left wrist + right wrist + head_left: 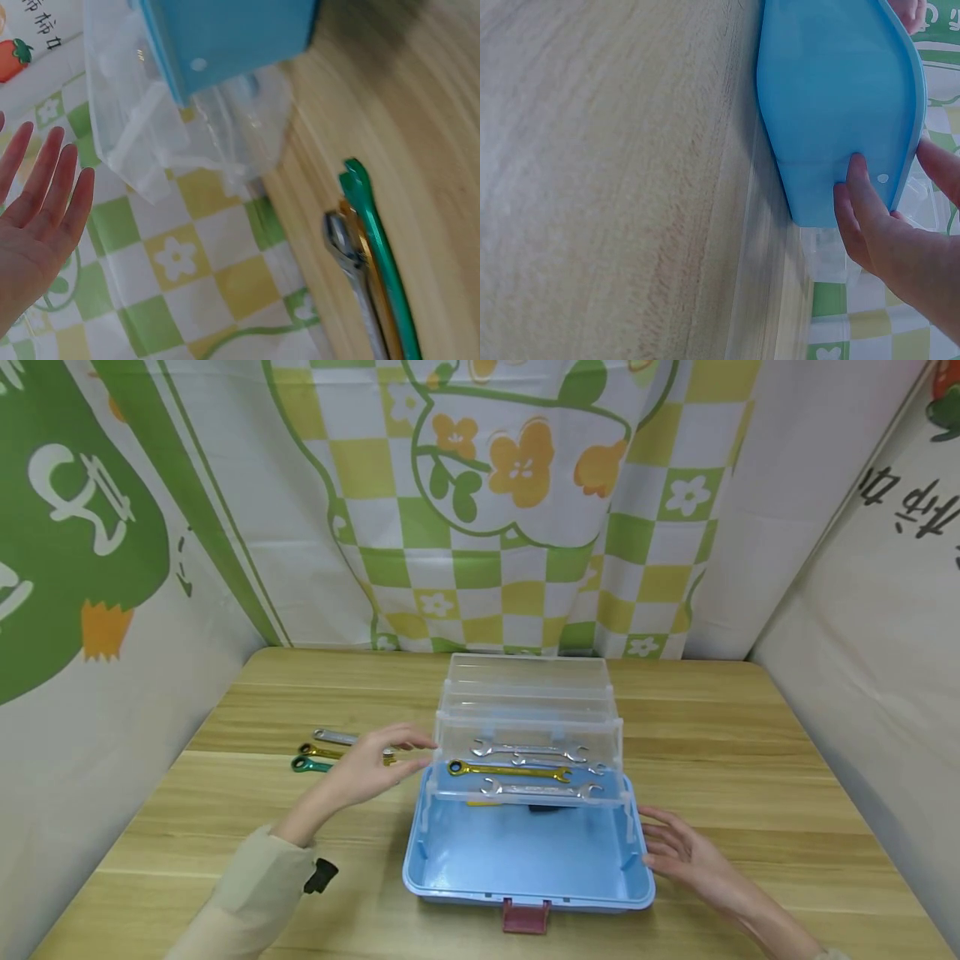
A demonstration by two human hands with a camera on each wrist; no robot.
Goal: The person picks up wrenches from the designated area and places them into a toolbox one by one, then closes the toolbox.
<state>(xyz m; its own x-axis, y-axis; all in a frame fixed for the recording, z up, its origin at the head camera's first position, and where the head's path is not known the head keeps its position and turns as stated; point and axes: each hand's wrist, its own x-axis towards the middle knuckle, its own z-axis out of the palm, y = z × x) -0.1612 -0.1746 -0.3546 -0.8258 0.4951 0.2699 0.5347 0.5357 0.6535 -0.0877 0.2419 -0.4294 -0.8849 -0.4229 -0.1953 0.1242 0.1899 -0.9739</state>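
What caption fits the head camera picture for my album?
Fingers on either side of a blue toolbox, its clear upper section holding wrenches.

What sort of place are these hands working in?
Probably a small screened-off booth set up for tabletop work: a wood-grain table stands against a checkered, flower-printed curtain, with pale printed side panels closing it in. An open blue toolbox sits on the table.

The left forearm (242, 910) is slanting from near left toward far right, a pale sleeve (266, 868) ending below the bare wrist (307, 818). The left hand (375, 767) is hovering, fingers (408, 737) loosely extending rightward, thumb spreading apart on the near side. The right forearm (772, 920) is slanting from near right toward far left; the right hand's (688, 860) slightly bent fingers are pointing left, thumb sitting nearer.
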